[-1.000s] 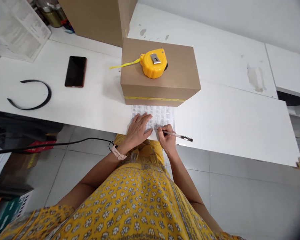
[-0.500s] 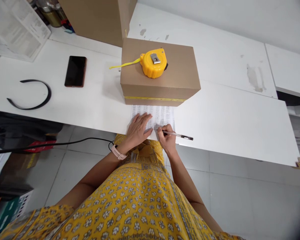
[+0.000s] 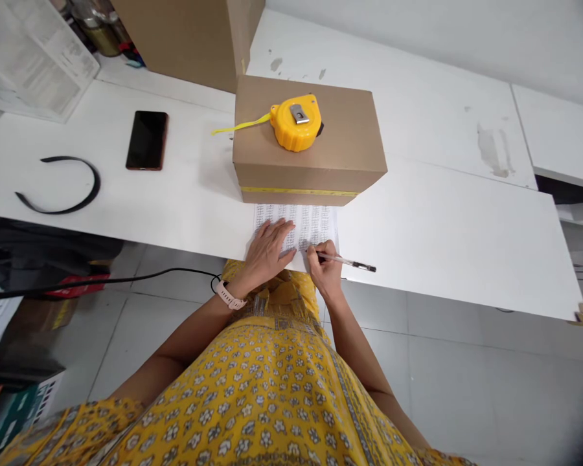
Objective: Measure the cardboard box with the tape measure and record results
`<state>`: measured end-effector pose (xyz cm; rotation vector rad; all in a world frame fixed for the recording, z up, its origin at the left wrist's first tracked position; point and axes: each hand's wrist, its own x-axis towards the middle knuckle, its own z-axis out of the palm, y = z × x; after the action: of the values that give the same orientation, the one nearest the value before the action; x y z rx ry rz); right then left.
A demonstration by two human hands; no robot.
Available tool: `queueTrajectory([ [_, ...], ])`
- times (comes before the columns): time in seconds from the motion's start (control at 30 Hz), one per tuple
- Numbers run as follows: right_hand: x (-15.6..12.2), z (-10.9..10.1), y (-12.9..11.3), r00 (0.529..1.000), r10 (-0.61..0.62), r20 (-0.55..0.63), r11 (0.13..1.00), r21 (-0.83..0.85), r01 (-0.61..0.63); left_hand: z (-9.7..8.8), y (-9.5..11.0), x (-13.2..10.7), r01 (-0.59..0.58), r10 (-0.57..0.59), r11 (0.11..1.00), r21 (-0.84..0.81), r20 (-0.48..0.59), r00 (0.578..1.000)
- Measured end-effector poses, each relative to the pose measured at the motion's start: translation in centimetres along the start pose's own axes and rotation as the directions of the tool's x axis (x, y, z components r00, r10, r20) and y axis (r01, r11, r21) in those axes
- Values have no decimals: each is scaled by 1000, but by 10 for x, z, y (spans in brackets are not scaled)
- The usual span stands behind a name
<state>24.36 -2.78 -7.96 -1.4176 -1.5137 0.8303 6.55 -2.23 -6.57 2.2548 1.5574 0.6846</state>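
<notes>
A sheet of paper (image 3: 315,223) with columns of small writing lies at the table's front edge, its far end reaching the cardboard box (image 3: 350,136). My left hand (image 3: 268,249) rests flat on the paper's left side, fingers spread. In my right hand (image 3: 325,268) is a pen (image 3: 347,261), its tip down at the sheet's lower part and its back end pointing right. On top of the box sits a yellow tape measure (image 3: 295,124) with a yellow strap hanging past the left edge. A yellow band runs across the box's front face.
Left on the white table (image 3: 457,239) lie a dark phone (image 3: 146,140) and a black headband (image 3: 94,184). A larger cardboard box (image 3: 184,42) stands behind, beside a clear plastic container (image 3: 34,58). A black cable (image 3: 126,278) crosses below the table's front edge.
Both hands stay nearly where they were on the paper, the pen still in my right hand. The whole view has shifted very slightly.
</notes>
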Motion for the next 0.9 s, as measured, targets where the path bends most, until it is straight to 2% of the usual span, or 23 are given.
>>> queueTrajectory([
  [0.73, 0, 0, -2, 1000, 9, 7, 1000, 24, -10, -1, 1, 0, 11, -11, 1000, -3, 15, 1000],
  [0.9, 1, 1, -3, 1000, 20, -21, 998, 52, -19, 0, 0, 0, 3, -3, 1000, 7, 9, 1000],
])
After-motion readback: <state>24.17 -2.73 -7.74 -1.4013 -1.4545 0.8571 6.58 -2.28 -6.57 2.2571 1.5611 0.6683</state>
